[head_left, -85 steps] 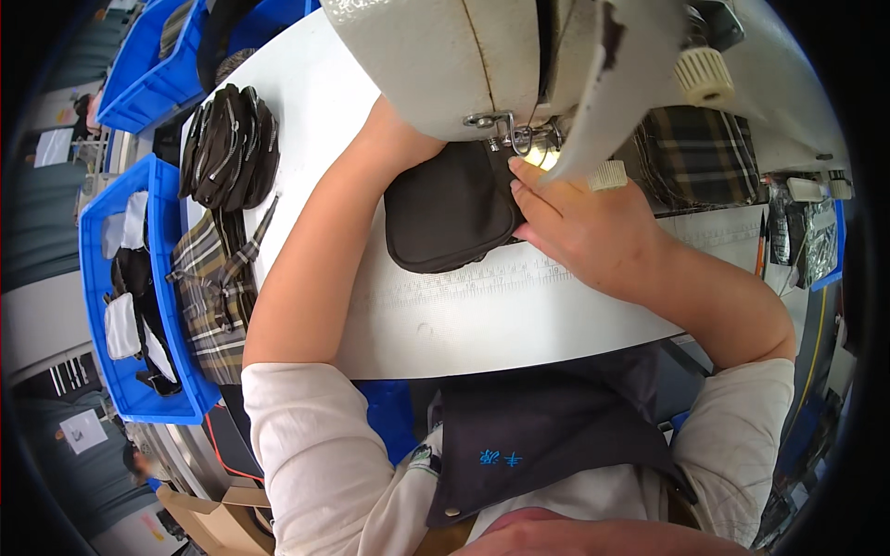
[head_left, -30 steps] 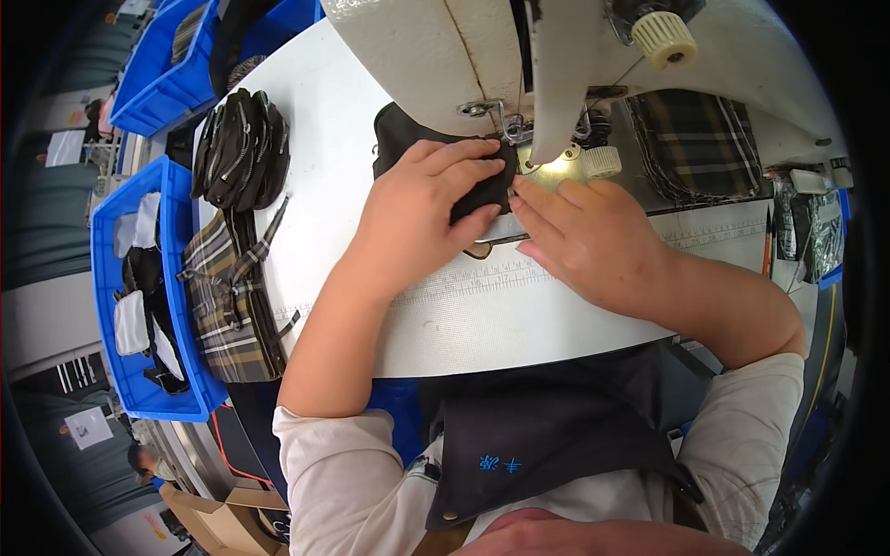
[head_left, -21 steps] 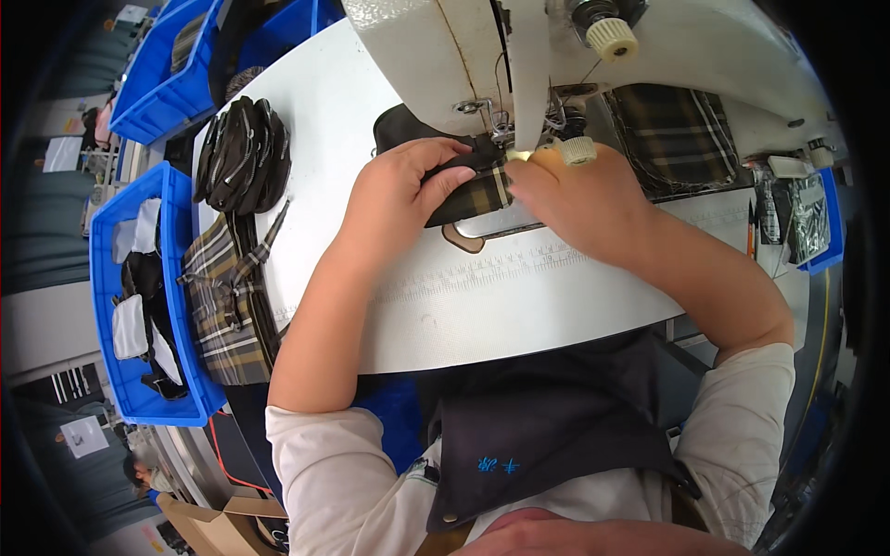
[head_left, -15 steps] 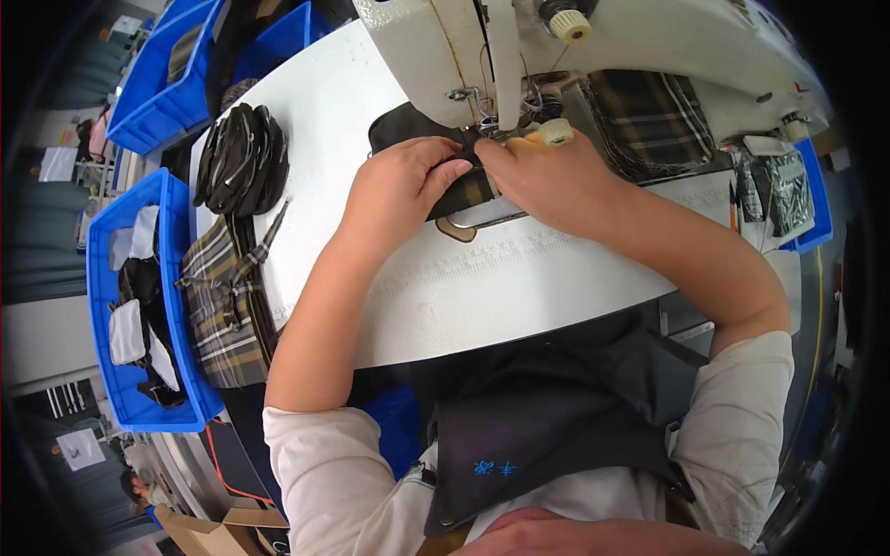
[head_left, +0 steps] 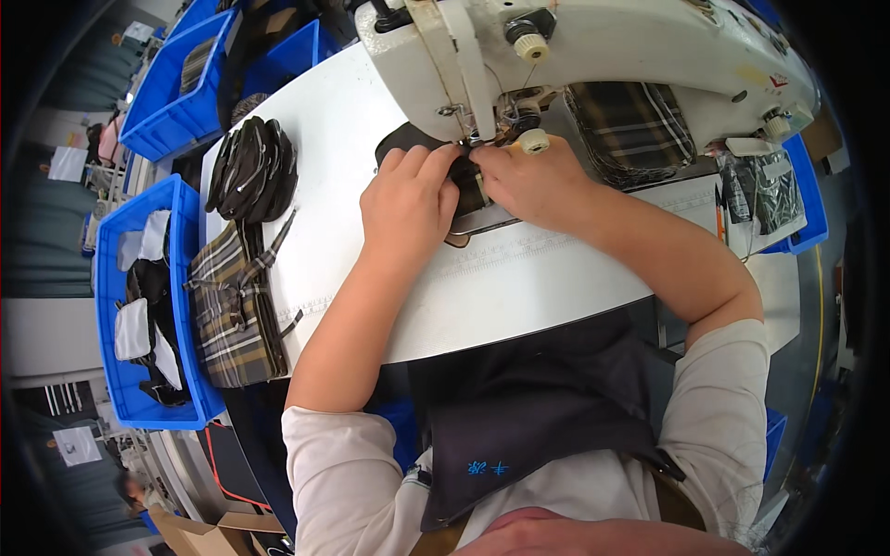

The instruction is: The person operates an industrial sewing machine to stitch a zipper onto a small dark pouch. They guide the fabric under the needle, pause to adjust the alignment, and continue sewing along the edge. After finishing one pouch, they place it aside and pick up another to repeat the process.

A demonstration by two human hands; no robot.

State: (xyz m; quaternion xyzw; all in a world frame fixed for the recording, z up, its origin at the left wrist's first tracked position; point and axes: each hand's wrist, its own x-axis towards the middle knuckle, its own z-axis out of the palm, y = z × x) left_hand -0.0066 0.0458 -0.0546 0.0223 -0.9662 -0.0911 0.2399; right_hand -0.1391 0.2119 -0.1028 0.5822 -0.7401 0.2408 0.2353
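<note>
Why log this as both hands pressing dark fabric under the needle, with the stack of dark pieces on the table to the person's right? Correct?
Not quite. In the head view both hands, left hand and right hand, do press the dark fabric at the sewing machine, but the stack of dark pieces lies to the person's left.

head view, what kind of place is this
Most likely a garment or bag sewing workshop: a white industrial sewing machine on a white work table, a stack of cut dark pieces, and blue bins holding fabric parts.
</note>
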